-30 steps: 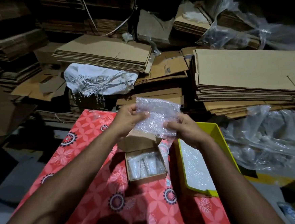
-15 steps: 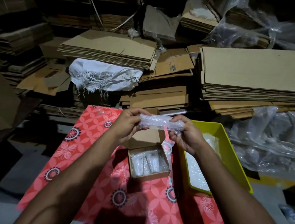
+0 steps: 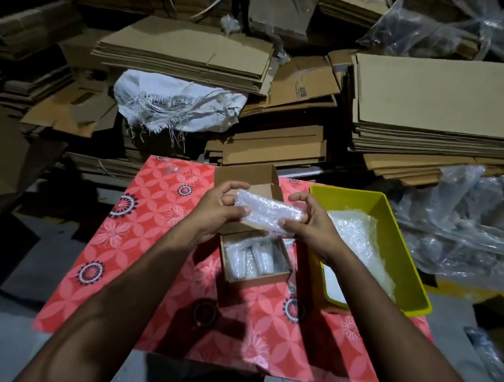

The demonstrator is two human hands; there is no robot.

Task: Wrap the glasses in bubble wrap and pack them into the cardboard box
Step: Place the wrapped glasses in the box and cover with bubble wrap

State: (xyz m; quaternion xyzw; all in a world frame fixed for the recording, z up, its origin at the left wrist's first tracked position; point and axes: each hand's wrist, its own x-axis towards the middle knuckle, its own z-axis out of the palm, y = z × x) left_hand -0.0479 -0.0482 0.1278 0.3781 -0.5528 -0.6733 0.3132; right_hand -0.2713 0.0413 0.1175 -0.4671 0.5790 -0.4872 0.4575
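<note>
One bubble-wrapped bundle [image 3: 268, 211], lying crosswise, gripped at both ends: left hand [image 3: 217, 212] curled round one end, right hand [image 3: 311, 225] pinching the other. Held in the air just above one open cardboard box [image 3: 255, 262], with about three wrapped pieces [image 3: 250, 258] inside. Just right of it, one yellow tray [image 3: 392, 232] of loose bubble wrap [image 3: 353, 232]. All on one red floral cloth [image 3: 139, 230].

Two bare forearms reach in from the lower edge of the view, with no sleeves visible on either. The left hand [image 3: 213, 212] and right hand [image 3: 317, 229] wear no gloves, and no rings, watch or wristband show on the wrists or fingers.
</note>
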